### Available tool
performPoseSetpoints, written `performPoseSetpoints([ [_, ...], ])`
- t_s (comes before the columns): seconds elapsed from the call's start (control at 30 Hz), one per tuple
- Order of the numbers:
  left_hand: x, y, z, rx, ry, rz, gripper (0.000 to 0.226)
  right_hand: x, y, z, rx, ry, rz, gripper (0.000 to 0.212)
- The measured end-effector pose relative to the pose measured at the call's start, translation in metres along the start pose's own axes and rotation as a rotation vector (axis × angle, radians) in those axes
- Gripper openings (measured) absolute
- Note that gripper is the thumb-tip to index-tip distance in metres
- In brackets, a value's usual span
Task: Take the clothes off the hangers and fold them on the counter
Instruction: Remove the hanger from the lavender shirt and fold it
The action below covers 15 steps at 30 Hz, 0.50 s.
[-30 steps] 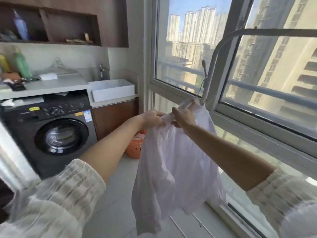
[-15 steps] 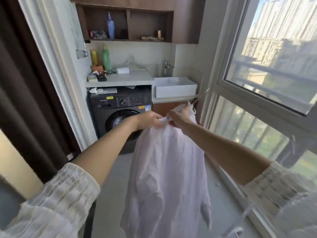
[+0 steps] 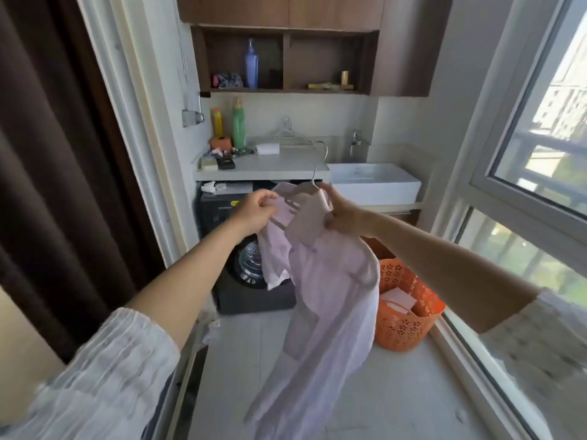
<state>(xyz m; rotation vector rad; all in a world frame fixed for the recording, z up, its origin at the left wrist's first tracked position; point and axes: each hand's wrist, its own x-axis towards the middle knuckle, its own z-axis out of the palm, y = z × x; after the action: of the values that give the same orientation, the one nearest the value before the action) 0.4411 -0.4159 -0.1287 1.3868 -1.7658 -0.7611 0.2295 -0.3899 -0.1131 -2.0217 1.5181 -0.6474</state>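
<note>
shirt (image 3: 330,281) up in front of you, pale pink, hanging off its hanger (image 3: 313,182) in mid-air ahead of the washing machine (image 3: 228,214). your left hand (image 3: 254,211) has its fingers curled, pinching the fabric at the collar's left side. your right hand (image 3: 343,214) grips the collar and the hanger's right end, fingers closed round them. the wire hook pokes up above both hands, tilted. the shirt's tail drops low toward the floor. beyond it sits the worktop (image 3: 279,168) over the machine, a spare hanger (image 3: 287,134) lying on it, bottles (image 3: 238,122) at its back left. orange basket (image 3: 409,312) stands on the floor just right of the shirt, white sink (image 3: 374,182) behind.
</note>
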Motion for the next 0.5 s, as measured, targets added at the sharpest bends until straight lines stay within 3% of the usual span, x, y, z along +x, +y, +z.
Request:
performPoseSetpoints([
  [0.07,0.043,-0.013,0.006,0.12,0.031,-0.014,0.041,0.034,0.019,-0.012,-0.061,0.027,-0.005,0.073],
  [0.2,0.124,-0.032,0.024,0.45,0.095,-0.039,0.058,0.11,0.059,-0.048,-0.272,0.008,-0.114,0.025],
  [0.33,0.21,-0.039,0.022,0.608,0.185,-0.11,0.063,0.192,0.095,-0.096,-0.392,0.047,-0.199,0.024],
  [0.5,0.28,-0.06,0.019,0.585,0.327,-0.202,0.057,0.272,0.122,-0.129,-0.386,0.095,-0.33,0.019],
])
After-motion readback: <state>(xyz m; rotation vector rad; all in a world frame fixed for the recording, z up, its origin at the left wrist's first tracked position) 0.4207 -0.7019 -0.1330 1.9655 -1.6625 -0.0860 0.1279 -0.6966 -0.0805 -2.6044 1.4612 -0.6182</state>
